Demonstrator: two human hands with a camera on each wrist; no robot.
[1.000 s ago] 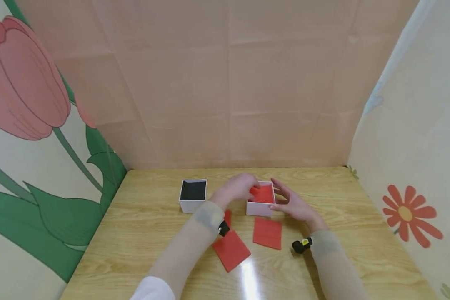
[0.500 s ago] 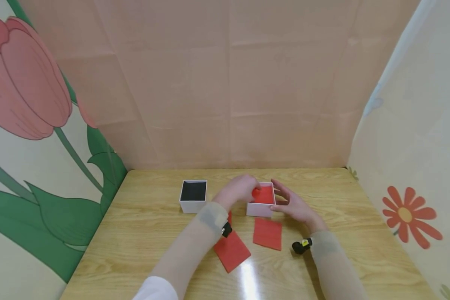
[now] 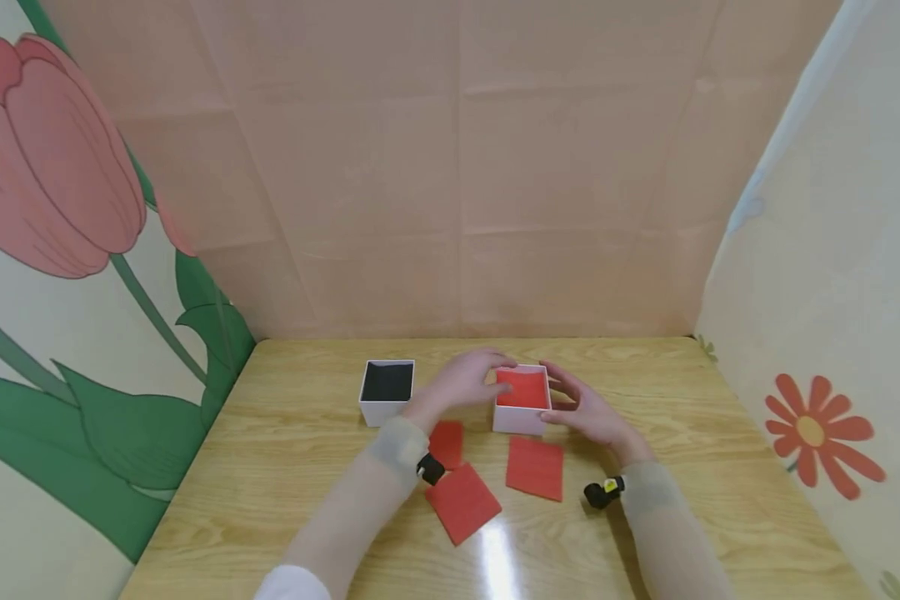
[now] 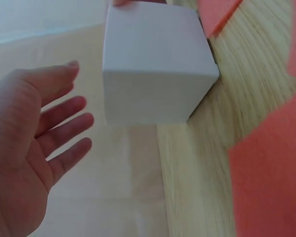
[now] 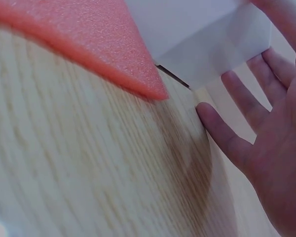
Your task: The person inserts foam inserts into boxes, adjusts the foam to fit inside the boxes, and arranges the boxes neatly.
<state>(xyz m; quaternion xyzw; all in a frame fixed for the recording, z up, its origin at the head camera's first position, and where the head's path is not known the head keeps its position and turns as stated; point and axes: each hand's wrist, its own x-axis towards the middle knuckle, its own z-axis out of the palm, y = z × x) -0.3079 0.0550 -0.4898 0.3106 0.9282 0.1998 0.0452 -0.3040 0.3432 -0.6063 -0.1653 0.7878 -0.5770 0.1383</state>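
Note:
A small white box (image 3: pixel 520 420) stands on the table with a red foam sheet (image 3: pixel 525 388) lying inside it, below the rim. At the box's left side is my left hand (image 3: pixel 463 380), its fingers loosely spread and nothing in them; the left wrist view shows them apart from the box wall. My right hand (image 3: pixel 591 410) holds the box from the right, thumb at the near corner and fingers along the right side and far corner. In the right wrist view, a red foam square (image 5: pixel 89 39) lies close to the box.
Three red foam squares lie in front: one at right (image 3: pixel 535 468), one in the middle (image 3: pixel 463 503) and one partly under the left wrist (image 3: pixel 446 443). Another white box (image 3: pixel 385 412) with a black inside stands at left. A beige backdrop (image 3: pixel 450 167) rises behind the table.
My left hand has drawn back leftward from inside the box, and its fingers have spread. More of the red sheet in the box and of the left foam square shows. The right hand stays put.

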